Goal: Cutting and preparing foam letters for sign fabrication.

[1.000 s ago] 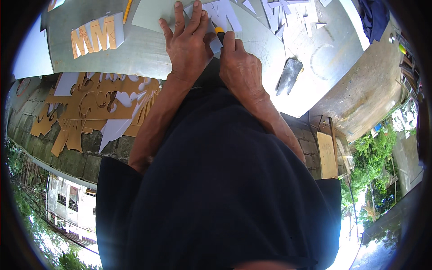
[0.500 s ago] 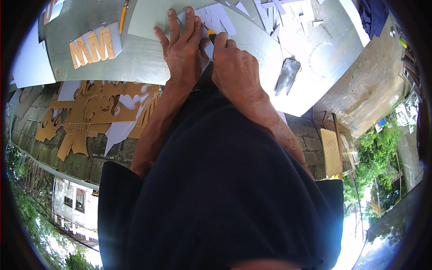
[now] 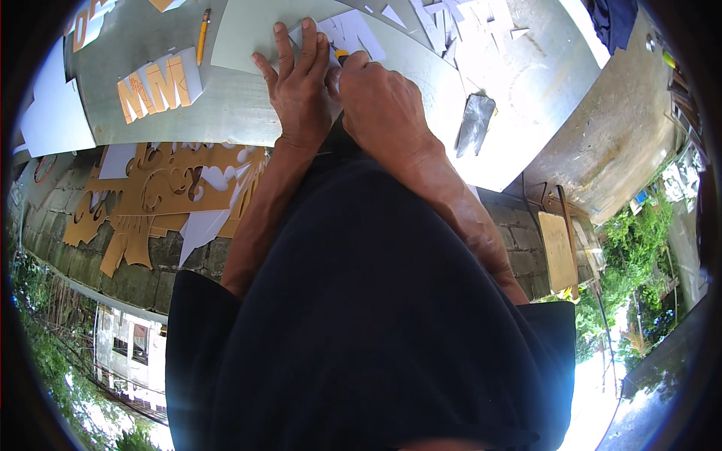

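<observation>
My left hand (image 3: 295,94) lies palm down on a grey-green sheet (image 3: 239,41), its fingers spread and pressing beside a white piece (image 3: 362,31) with an M-like shape in it. Closed in my right hand (image 3: 385,98) is a craft knife (image 3: 341,55) with a yellow collar and dark handle. Its tip points away from me toward the white piece's left edge, close to my left index finger. The blade is too small to make out, and my right fingers cover most of the handle.
Left on the metal table (image 3: 165,128) are letters (image 3: 156,90) with orange faces, a yellow pencil (image 3: 203,36) and a white sheet (image 3: 56,119). White offcuts (image 3: 432,22) and a dark block (image 3: 475,124) lie right. Brown cut-out panels (image 3: 165,192) sit below the table's edge.
My right hand has shifted left with the knife, nearer to my left hand. The left hand stays flat on the sheet. The whole view has shifted slightly.
</observation>
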A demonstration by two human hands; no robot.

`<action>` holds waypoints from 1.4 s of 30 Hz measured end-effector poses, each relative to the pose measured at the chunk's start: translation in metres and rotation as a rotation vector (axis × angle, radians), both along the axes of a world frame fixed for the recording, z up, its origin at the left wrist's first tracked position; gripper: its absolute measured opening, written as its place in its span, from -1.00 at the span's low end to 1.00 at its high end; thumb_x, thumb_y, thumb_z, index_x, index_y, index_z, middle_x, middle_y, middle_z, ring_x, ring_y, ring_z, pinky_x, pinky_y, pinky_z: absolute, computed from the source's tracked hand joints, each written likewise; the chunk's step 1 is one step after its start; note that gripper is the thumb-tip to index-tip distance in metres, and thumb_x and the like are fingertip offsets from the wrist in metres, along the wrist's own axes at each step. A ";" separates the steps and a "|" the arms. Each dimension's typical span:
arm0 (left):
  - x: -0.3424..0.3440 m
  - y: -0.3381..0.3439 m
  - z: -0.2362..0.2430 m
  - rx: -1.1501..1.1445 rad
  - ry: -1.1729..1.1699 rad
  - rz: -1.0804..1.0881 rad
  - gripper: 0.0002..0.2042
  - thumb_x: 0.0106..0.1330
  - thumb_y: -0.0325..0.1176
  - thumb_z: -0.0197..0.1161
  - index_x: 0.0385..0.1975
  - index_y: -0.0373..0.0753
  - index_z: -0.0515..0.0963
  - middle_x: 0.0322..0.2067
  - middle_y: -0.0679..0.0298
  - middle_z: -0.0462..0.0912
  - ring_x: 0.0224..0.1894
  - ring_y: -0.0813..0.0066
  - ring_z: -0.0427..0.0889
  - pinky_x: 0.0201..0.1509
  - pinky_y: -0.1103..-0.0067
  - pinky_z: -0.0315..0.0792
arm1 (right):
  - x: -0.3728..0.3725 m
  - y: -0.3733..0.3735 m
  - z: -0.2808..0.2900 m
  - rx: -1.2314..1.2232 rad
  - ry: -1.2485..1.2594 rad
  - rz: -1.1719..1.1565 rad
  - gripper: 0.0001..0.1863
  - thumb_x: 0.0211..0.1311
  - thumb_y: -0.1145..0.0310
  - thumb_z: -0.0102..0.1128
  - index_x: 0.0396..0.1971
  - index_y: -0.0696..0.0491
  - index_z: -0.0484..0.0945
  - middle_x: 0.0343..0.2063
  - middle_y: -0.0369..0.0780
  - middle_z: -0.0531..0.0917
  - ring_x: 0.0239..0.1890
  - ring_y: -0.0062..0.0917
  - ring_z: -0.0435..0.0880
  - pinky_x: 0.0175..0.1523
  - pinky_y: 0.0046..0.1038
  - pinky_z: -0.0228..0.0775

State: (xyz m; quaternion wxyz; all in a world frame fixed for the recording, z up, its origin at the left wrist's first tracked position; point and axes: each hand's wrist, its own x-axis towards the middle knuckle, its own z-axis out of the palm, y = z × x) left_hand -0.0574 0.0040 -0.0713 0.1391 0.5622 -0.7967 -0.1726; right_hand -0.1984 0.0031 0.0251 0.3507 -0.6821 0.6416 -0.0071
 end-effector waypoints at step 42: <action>-0.003 0.003 -0.003 -0.015 0.005 -0.009 -0.48 0.13 -0.41 0.41 0.16 -0.31 0.59 0.41 0.19 0.42 0.50 -0.32 0.14 0.33 -0.45 -0.10 | -0.003 0.053 -0.019 -0.140 0.094 -0.069 -0.44 0.04 0.56 0.25 0.08 0.40 0.37 -0.44 -0.06 0.60 -0.61 -0.29 0.71 -0.53 -0.34 0.57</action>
